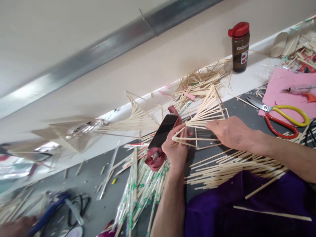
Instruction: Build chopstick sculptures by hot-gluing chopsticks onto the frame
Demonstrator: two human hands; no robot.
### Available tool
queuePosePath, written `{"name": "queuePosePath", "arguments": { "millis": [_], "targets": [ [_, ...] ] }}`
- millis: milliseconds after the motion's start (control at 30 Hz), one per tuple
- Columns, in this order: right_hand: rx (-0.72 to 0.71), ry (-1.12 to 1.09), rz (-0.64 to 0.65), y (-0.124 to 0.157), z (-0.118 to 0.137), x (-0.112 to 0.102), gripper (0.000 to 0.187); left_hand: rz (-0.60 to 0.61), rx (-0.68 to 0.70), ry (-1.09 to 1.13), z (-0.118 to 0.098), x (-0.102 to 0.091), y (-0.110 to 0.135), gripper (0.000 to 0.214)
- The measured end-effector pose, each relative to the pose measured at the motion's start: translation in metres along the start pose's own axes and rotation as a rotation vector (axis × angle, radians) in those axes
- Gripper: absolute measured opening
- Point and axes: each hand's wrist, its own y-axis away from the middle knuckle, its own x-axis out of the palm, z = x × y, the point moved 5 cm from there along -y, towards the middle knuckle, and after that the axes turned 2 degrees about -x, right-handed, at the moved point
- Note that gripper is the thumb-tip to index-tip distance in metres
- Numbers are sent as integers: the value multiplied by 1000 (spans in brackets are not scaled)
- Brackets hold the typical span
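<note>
A fan-shaped frame of thin wooden sticks (pixel 207 108) is held up between both hands over the dark table. My left hand (pixel 176 144) closes round its narrow corner, where the sticks meet. At the frame's near side my right hand (pixel 230 133) pinches, thumb laid along a stick; its other fingertips are hidden. Behind my left hand lies a black phone (pixel 163 131) with a dark red strap (pixel 155 159). Loose wooden sticks (pixel 229 168) lie below the frame, beside purple cloth (pixel 222 210) that has a few sticks on it.
Scissors (pixel 278 113) with red and yellow handles lie right, beside pink sheets (pixel 283 89). A red-lidded bottle (pixel 240 49) stands by the wall. Wrapped chopsticks (pixel 138 187) spread left of my forearm. Another stick structure (pixel 133 118) stands farther left. Another person's hand (pixel 18 226) is near a blue tool (pixel 50 212).
</note>
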Motion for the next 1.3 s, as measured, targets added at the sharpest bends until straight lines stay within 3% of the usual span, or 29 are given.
{"name": "queuePosePath", "arguments": {
  "millis": [100,267,467,700,1300],
  "targets": [
    [-51,43,0,-2,3,0,25,-15,21,-47,2,-3,-1,26],
    [-82,73,-33,-2,4,1,23,-62,176,-218,-2,-9,-3,20],
    [-94,94,-56,-2,2,4,21,-106,60,-129,1,-7,-1,28],
    [-90,86,-54,-2,2,6,21,-62,119,-163,1,-7,-2,22],
    [-146,88,-72,-3,2,8,24,-53,51,-122,6,-8,-1,27]
  ]
}}
